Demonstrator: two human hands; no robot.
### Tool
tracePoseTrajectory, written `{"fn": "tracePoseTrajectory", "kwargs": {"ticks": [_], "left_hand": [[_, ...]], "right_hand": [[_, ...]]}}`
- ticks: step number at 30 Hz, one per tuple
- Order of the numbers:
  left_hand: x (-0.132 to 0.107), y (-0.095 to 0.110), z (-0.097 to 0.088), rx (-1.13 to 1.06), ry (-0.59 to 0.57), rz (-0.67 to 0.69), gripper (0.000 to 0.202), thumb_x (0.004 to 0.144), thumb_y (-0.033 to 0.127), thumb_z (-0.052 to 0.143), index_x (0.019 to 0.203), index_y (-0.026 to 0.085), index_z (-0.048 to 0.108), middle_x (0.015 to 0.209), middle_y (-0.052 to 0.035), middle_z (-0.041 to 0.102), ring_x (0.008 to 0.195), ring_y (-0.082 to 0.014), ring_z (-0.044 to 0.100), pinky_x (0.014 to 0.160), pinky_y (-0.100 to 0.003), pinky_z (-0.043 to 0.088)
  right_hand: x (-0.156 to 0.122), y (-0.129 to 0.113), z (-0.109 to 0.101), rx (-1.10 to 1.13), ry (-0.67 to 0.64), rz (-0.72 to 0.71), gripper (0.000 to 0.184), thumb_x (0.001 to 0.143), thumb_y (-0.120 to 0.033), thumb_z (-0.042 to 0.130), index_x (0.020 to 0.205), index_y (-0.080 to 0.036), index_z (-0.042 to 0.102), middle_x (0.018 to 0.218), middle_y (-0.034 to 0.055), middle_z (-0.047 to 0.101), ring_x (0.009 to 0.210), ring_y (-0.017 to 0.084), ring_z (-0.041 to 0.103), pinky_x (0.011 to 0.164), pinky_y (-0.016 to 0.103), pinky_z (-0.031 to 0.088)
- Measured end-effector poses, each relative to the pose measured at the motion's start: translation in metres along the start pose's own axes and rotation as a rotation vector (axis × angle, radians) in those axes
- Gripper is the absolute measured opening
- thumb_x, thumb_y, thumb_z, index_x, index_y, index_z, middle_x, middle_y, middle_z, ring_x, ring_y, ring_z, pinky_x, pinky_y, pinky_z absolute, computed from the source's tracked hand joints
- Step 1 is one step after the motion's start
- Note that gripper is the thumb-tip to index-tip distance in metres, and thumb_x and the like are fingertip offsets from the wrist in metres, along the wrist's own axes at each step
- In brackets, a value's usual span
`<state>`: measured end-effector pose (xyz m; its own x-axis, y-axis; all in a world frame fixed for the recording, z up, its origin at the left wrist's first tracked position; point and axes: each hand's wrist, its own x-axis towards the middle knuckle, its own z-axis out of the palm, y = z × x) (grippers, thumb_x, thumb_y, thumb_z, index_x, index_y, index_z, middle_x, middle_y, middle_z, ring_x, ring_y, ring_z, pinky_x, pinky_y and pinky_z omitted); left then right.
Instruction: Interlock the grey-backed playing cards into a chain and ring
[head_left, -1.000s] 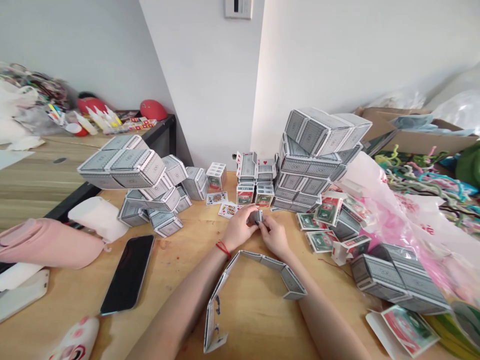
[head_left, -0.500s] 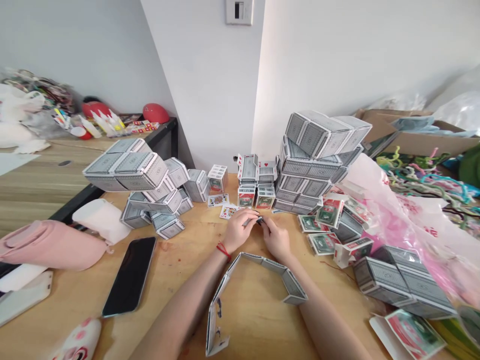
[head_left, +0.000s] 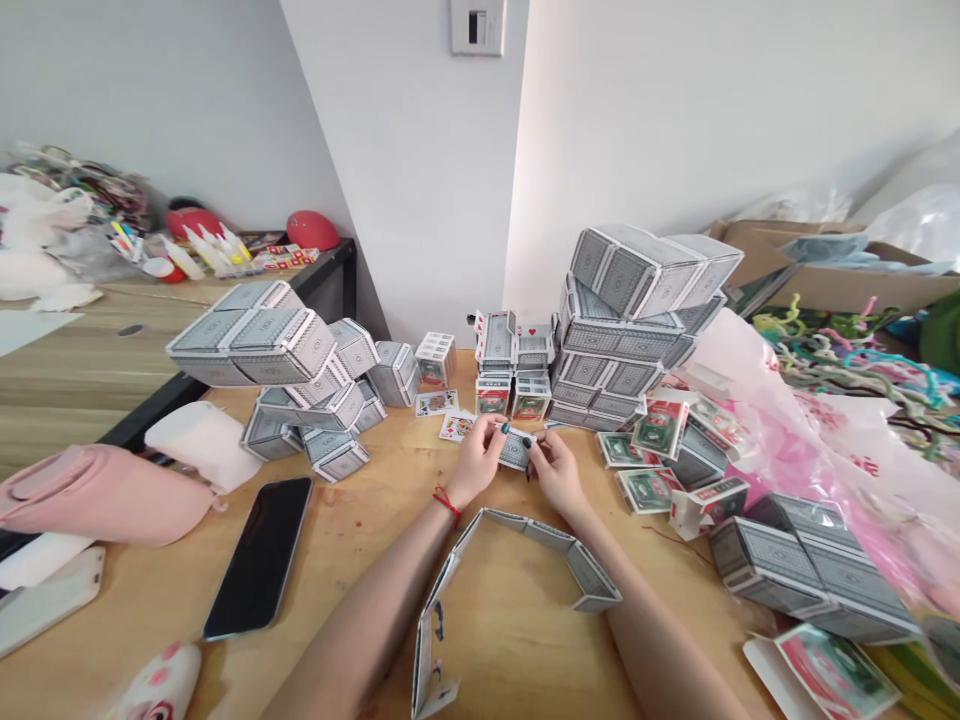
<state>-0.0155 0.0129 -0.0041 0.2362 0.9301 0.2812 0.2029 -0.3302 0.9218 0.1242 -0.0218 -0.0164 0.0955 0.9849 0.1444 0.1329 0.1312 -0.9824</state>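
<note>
Between my two hands is a grey-backed playing card (head_left: 514, 450), its patterned back facing me. My left hand (head_left: 481, 460) pinches its left side, and my right hand (head_left: 555, 468) pinches the right side with the thumb on top. Whether it is one card or more, I cannot tell. Below my hands, between my forearms, a chain of folded playing cards (head_left: 551, 532) stands on edge in an open, bent loop. Just beyond my left hand, face cards (head_left: 437, 402) lie face up on the wooden table (head_left: 352, 540).
Blocks built from cards are stacked at the left (head_left: 281, 345) and the right (head_left: 622, 330). Green and red card boxes (head_left: 649, 490) lie right of my hands. A black phone (head_left: 259, 555) and a pink roll (head_left: 105, 490) are at the left, with pink plastic bags (head_left: 795, 420) at the right.
My hands have turned the card so its patterned back now shows. My right hand has shifted slightly right, and the two hands are a little farther apart.
</note>
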Motion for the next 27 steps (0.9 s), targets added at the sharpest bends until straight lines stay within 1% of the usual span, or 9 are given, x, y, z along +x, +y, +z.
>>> {"fn": "tracePoseTrajectory", "kwargs": {"ticks": [2,4,7,9,13,18,22,25,27], "left_hand": [[-0.001,0.001,0.001,0.084,-0.039,0.023,0.019,0.086,0.031,0.038,0.092,0.018,0.05,0.081,-0.0031,0.057,0.073,-0.0131,0.053,0.065,-0.024,0.041],[-0.003,0.001,0.003,0.15,-0.039,0.029,0.019,0.086,0.031,0.037,0.09,0.018,0.05,0.083,-0.0041,0.058,0.077,-0.0146,0.055,0.069,-0.026,0.041],[-0.004,-0.002,0.006,0.2,-0.032,0.002,0.019,0.086,0.032,0.037,0.091,0.018,0.049,0.08,-0.0044,0.059,0.074,-0.0155,0.057,0.066,-0.027,0.042],[-0.005,-0.003,0.01,0.224,-0.027,-0.014,0.019,0.085,0.032,0.038,0.091,0.018,0.048,0.079,-0.0044,0.06,0.071,-0.0157,0.057,0.063,-0.027,0.042],[-0.005,-0.004,0.015,0.25,0.01,-0.016,0.018,0.084,0.032,0.039,0.091,0.018,0.048,0.08,-0.0046,0.06,0.07,-0.0154,0.058,0.062,-0.026,0.042],[-0.005,0.0,0.015,0.169,0.028,-0.04,0.019,0.083,0.034,0.042,0.089,0.018,0.05,0.078,-0.0036,0.06,0.07,-0.0143,0.057,0.062,-0.025,0.042],[-0.005,0.002,0.012,0.044,-0.026,-0.061,0.02,0.082,0.033,0.044,0.094,0.017,0.05,0.077,-0.0024,0.059,0.066,-0.0127,0.056,0.059,-0.024,0.043],[-0.005,0.002,0.011,0.017,-0.048,-0.063,0.02,0.082,0.033,0.044,0.094,0.017,0.049,0.076,-0.002,0.059,0.065,-0.0127,0.055,0.059,-0.024,0.042],[-0.005,0.001,0.011,0.018,-0.042,-0.057,0.019,0.082,0.033,0.045,0.092,0.017,0.049,0.077,-0.0025,0.058,0.066,-0.0132,0.055,0.06,-0.025,0.042]], "right_hand": [[-0.001,-0.001,0.003,-0.025,-0.028,0.013,0.024,0.081,-0.043,0.044,0.077,-0.02,0.044,0.047,-0.0067,0.042,0.038,0.01,0.042,0.038,0.021,0.034],[-0.004,-0.002,0.006,-0.068,-0.041,0.023,0.025,0.083,-0.044,0.04,0.074,-0.021,0.042,0.047,-0.0062,0.043,0.038,0.01,0.043,0.038,0.021,0.034],[-0.007,-0.005,0.012,-0.096,-0.06,0.043,0.025,0.087,-0.042,0.031,0.074,-0.022,0.039,0.048,-0.0047,0.048,0.036,0.011,0.044,0.037,0.021,0.035],[-0.008,-0.007,0.014,-0.115,-0.06,0.044,0.025,0.088,-0.041,0.029,0.074,-0.022,0.039,0.048,-0.0038,0.051,0.035,0.011,0.045,0.038,0.022,0.036],[-0.007,-0.008,0.017,-0.157,0.008,0.04,0.025,0.088,-0.039,0.029,0.074,-0.022,0.041,0.042,-0.0053,0.046,0.035,0.012,0.045,0.041,0.023,0.037],[-0.005,-0.001,0.017,-0.162,0.081,0.027,0.027,0.087,-0.042,0.031,0.074,-0.021,0.043,0.045,-0.0056,0.043,0.034,0.011,0.042,0.037,0.022,0.033],[-0.005,0.004,0.017,-0.133,0.131,0.048,0.029,0.086,-0.045,0.031,0.074,-0.022,0.043,0.045,-0.0055,0.043,0.034,0.011,0.043,0.036,0.022,0.033],[-0.005,0.003,0.016,-0.11,0.132,0.048,0.029,0.086,-0.046,0.032,0.076,-0.022,0.044,0.044,-0.0055,0.043,0.034,0.011,0.043,0.036,0.022,0.034],[-0.005,0.001,0.016,-0.078,0.103,0.064,0.029,0.086,-0.048,0.032,0.081,-0.022,0.045,0.044,-0.0057,0.044,0.033,0.011,0.042,0.034,0.022,0.033]]}}
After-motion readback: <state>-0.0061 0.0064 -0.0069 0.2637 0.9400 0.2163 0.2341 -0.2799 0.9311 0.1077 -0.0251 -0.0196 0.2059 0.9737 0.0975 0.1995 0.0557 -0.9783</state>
